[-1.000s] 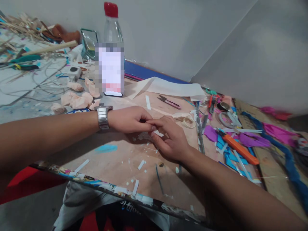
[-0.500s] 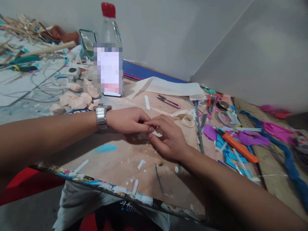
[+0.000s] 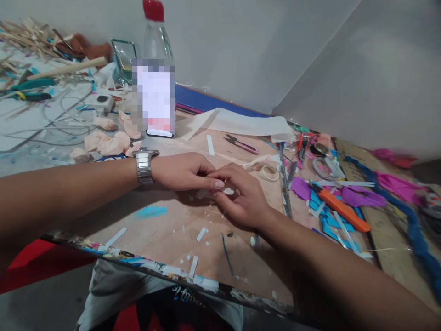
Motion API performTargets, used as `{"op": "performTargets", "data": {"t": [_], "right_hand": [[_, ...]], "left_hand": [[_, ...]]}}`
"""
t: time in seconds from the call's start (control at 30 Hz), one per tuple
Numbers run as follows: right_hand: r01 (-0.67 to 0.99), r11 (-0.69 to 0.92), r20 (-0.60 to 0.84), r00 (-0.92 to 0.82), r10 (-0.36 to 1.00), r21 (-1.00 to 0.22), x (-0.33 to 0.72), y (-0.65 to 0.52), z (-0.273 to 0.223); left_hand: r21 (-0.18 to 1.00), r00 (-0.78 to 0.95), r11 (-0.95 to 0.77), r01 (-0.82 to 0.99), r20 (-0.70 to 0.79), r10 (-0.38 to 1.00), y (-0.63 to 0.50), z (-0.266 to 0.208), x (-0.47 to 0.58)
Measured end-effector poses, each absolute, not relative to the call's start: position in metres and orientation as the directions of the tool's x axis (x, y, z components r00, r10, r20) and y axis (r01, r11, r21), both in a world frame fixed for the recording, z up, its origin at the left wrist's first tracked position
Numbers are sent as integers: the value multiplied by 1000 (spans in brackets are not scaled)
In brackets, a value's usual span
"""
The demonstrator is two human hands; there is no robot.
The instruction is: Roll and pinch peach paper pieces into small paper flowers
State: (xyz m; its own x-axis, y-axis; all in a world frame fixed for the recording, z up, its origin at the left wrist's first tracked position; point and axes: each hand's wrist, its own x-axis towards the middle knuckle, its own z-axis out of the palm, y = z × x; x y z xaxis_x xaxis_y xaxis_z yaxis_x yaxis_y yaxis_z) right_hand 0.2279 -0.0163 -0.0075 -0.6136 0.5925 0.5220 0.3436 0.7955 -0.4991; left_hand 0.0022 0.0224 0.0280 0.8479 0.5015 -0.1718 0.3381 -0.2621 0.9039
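Taking the meeting fingertips as the centre of my dial, I see three white strips [image 3: 116, 236] on the near part of the board [image 3: 155, 241], one at eight o'clock and two near six. At the centre, my left hand [image 3: 182, 171] has its fingers curled in and its thumb touching my right hand [image 3: 243, 193], whose thumb and forefinger curve with a slight gap. One small white piece [image 3: 228, 191] shows in that gap, beside the left thumb tip; I cannot tell which fingers grip it. One orange-handled cutter [image 3: 344, 211] lies past three o'clock, beyond one cream ring [image 3: 269, 179]. One pair of snips [image 3: 243, 144] lies at one o'clock. Between ten and eleven, one phone [image 3: 157, 99] stands before one clear bottle [image 3: 156, 41] with a red cap [image 3: 153, 10]; the bottle's upper part is see-through, its lower part hidden, so I cannot tell its contents. Behind, at half past ten, stands one green-rimmed case [image 3: 126, 62], contents unclear.
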Motion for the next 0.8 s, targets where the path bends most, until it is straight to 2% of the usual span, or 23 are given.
{"op": "performTargets", "data": {"t": [0.33,0.8], "right_hand": [[339,767,500,-603,622,-545,228,-17,-7],[318,753,506,-585,634,-575,227,-16,-8]], "left_hand": [[885,842,-312,345,-146,519,21,27,3],[891,822,-259,373,-187,539,21,30,3]]}}
